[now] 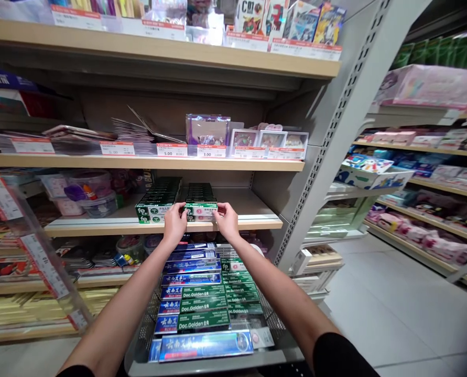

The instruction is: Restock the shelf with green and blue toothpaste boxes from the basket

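My left hand [175, 225] and my right hand [227, 221] are at the two ends of a green and white Doc.Golden toothpaste box [201, 210] with a pink mark, their fingers closed on it. It sits at the front of a stacked row on the shelf [251, 209]. To its left, touching or nearly so, stands another row of green toothpaste boxes [158, 201]. Below my hands is a grey basket [205, 366] with several green toothpaste boxes [204, 303] and blue toothpaste boxes [205, 345]. My fingertips partly hide the box ends.
Clear tubs [86, 191] stand on the left of the same shelf. Above, a wooden-edged shelf [150, 163] carries price tags and small packs. A slotted upright [331, 125] bounds the right side, with a tiled floor [382, 293] beyond. A slanted tag strip [40, 256] juts out at left.
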The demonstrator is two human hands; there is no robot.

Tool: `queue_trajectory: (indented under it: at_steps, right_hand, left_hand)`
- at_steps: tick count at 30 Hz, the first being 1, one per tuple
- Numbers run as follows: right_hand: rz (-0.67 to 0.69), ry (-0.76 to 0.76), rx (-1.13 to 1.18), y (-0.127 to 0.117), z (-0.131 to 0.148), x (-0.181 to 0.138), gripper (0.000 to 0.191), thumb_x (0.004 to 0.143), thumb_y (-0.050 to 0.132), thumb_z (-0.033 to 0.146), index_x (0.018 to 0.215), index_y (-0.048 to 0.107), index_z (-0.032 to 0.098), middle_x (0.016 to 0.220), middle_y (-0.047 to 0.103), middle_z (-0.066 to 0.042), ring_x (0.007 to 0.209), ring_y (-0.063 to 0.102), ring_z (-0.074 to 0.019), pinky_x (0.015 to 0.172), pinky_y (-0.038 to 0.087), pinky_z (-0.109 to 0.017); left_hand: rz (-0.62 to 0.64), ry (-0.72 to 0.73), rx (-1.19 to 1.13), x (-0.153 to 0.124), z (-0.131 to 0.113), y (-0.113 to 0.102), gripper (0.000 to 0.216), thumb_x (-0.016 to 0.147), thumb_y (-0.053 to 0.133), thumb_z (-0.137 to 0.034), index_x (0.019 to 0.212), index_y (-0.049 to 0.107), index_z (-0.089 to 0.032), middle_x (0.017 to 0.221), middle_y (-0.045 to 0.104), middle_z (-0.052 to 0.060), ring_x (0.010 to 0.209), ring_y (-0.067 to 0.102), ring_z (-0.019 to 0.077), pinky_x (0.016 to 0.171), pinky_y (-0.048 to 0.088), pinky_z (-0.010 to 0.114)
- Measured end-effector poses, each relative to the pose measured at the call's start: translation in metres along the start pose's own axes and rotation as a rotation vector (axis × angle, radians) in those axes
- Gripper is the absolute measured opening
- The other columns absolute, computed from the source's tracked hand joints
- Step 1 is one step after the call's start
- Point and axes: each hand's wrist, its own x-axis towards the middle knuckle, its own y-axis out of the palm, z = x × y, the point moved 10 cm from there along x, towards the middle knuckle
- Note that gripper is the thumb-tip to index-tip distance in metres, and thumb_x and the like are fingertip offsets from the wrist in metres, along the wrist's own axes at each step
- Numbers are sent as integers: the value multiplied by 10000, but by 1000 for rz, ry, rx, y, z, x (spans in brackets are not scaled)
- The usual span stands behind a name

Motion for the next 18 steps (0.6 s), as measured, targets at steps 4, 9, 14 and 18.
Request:
queue_trajectory:
  at_steps: [4, 9, 14, 18]
  right_hand:
    - [-48, -70, -89, -1, 4, 2, 204, 795, 604, 232, 988, 593, 166, 1075, 631, -111, 939, 651, -203, 864, 555, -349]
    - [-41, -18, -66, 5, -11, 12, 209, 806, 595, 230, 1007, 571, 176, 1002, 670, -90, 926, 667, -206, 860, 547, -347]
    - [-48, -3, -77, 11, -25, 24, 180, 815, 579, 232, 989, 577, 187, 977, 693, -82, 920, 673, -207, 856, 532, -338]
    - [-73, 4, -167, 12, -38, 32, 186, 816, 567, 227, 995, 590, 180, 970, 696, -96, 894, 668, -222, 844, 526, -354]
  left_hand:
    - [-33, 18, 70, -3, 3, 7, 261, 886, 496, -195, 1116, 615, -159, 1131, 657, 124, 1003, 643, 230, 888, 518, 367]
    - [22, -36, 204, 4, 5, 16, 287, 906, 477, -206, 1159, 600, -151, 1041, 702, 125, 920, 674, 244, 862, 506, 364]
    - [39, -69, 280, 12, 4, 22, 277, 912, 452, -199, 1141, 598, -143, 1012, 707, 141, 942, 672, 263, 849, 494, 357]
    - [46, -104, 314, 18, 6, 28, 266, 887, 466, -152, 1118, 594, -126, 1024, 699, 158, 988, 662, 271, 863, 484, 352]
